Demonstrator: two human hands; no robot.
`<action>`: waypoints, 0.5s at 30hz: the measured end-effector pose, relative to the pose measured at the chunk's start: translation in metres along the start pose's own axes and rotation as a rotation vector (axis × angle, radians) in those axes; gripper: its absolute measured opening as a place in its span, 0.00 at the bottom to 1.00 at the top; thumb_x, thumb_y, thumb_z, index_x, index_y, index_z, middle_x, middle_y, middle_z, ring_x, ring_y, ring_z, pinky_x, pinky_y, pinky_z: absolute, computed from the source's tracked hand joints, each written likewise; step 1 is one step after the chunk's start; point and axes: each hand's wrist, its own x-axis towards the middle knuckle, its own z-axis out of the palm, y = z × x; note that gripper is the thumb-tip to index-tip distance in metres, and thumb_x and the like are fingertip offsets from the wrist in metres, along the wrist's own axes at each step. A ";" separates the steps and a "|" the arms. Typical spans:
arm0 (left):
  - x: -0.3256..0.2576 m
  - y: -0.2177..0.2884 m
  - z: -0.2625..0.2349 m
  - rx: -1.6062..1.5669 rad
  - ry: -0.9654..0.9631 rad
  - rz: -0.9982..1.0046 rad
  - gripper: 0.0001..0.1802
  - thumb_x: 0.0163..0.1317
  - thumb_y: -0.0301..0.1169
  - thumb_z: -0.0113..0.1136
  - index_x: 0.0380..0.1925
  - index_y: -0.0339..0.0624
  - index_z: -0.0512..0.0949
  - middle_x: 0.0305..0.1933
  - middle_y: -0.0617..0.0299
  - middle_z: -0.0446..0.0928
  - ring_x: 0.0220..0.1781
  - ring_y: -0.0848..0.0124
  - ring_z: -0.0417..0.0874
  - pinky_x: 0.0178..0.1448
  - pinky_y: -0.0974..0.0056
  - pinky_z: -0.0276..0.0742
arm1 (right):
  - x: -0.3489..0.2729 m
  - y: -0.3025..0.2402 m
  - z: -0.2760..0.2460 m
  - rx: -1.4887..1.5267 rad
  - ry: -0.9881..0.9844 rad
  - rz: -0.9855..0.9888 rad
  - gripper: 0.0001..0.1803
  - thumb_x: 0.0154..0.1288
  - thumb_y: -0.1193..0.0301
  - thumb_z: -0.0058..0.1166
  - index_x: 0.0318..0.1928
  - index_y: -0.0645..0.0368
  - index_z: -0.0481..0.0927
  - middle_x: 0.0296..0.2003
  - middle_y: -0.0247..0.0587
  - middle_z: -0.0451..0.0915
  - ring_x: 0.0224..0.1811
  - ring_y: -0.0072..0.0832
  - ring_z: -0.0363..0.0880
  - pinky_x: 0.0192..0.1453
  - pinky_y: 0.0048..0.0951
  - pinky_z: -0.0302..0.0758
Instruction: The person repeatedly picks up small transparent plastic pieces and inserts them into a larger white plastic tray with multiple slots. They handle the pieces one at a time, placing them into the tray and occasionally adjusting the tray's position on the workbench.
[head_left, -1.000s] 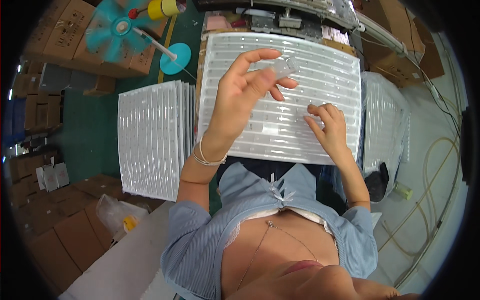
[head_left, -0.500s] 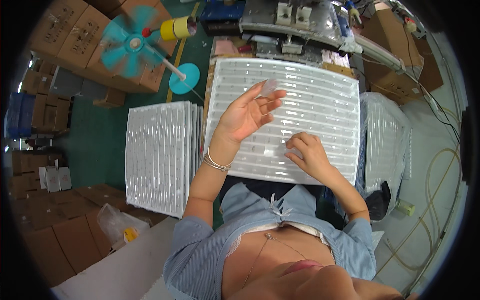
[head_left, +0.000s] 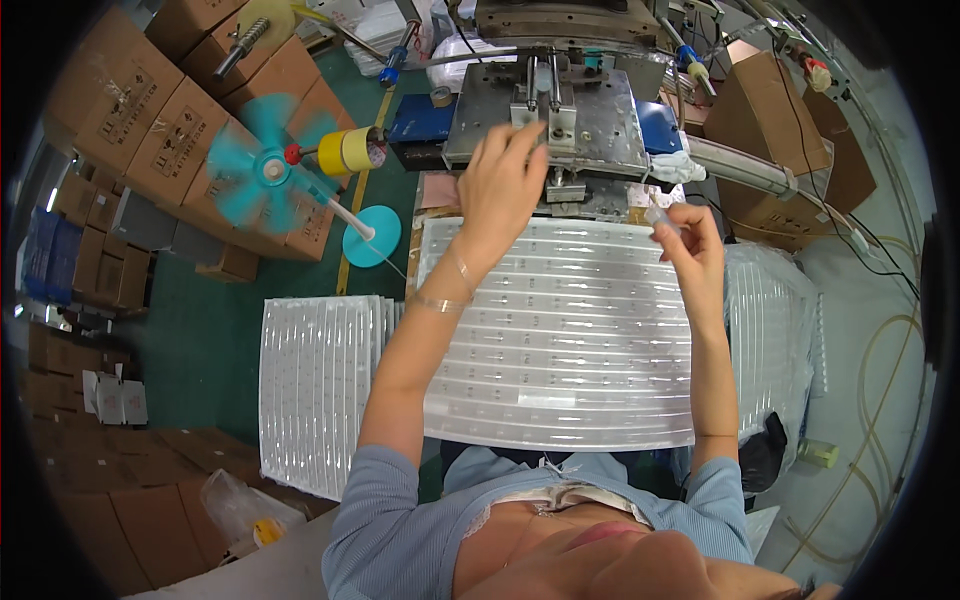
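Note:
My left hand (head_left: 503, 185) reaches up to the metal clamp fixture (head_left: 563, 125) on the machine plate, its back toward me and its fingers bent together at the fixture's left block. Whatever its fingertips hold is hidden. Over the far right corner of the white ribbed tray sheet (head_left: 570, 345), my right hand (head_left: 695, 245) pinches a small clear plastic piece (head_left: 656, 216) between thumb and fingers. Rows of small clear pieces appear to lie in the sheet's grooves. Two rods of the fixture stand just beyond my left fingertips.
Similar sheets (head_left: 315, 390) are stacked at the left, and plastic-wrapped ones (head_left: 765, 330) stand at the right. A turquoise fan (head_left: 272, 170) turns by cardboard boxes (head_left: 190, 130). Beyond the sheet is the steel machine plate (head_left: 610, 110); a white cloth (head_left: 678, 168) lies at its right.
My left hand has gone from above the sheet to the fixture. My right hand has lifted off the sheet toward its far right corner with a clear piece. The view has tipped farther ahead.

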 end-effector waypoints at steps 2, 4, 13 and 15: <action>0.034 0.006 0.018 0.241 0.015 0.135 0.18 0.57 0.43 0.57 0.45 0.48 0.78 0.40 0.53 0.76 0.38 0.62 0.78 0.39 0.59 0.76 | 0.019 0.000 -0.003 -0.005 0.014 -0.034 0.10 0.62 0.71 0.54 0.42 0.60 0.73 0.39 0.35 0.76 0.37 0.18 0.76 0.34 0.18 0.70; 0.064 0.011 0.041 0.389 -0.116 0.181 0.21 0.55 0.48 0.58 0.44 0.48 0.79 0.37 0.55 0.77 0.39 0.60 0.78 0.38 0.58 0.77 | 0.040 0.000 -0.002 0.033 0.073 -0.061 0.12 0.63 0.71 0.54 0.45 0.62 0.75 0.40 0.34 0.76 0.36 0.16 0.75 0.37 0.18 0.72; 0.052 0.015 0.024 -0.220 -0.007 0.067 0.15 0.54 0.36 0.62 0.42 0.45 0.79 0.28 0.62 0.77 0.29 0.68 0.78 0.32 0.64 0.76 | 0.109 -0.010 0.039 -0.385 0.196 -0.417 0.11 0.63 0.74 0.51 0.47 0.61 0.76 0.46 0.41 0.77 0.44 0.27 0.79 0.40 0.24 0.80; 0.021 0.009 -0.002 -0.571 -0.142 -0.248 0.13 0.59 0.31 0.59 0.43 0.43 0.78 0.27 0.66 0.76 0.26 0.76 0.74 0.26 0.69 0.72 | 0.120 -0.011 0.055 -0.514 0.193 -0.543 0.10 0.59 0.70 0.56 0.40 0.58 0.77 0.38 0.40 0.78 0.38 0.33 0.80 0.36 0.32 0.77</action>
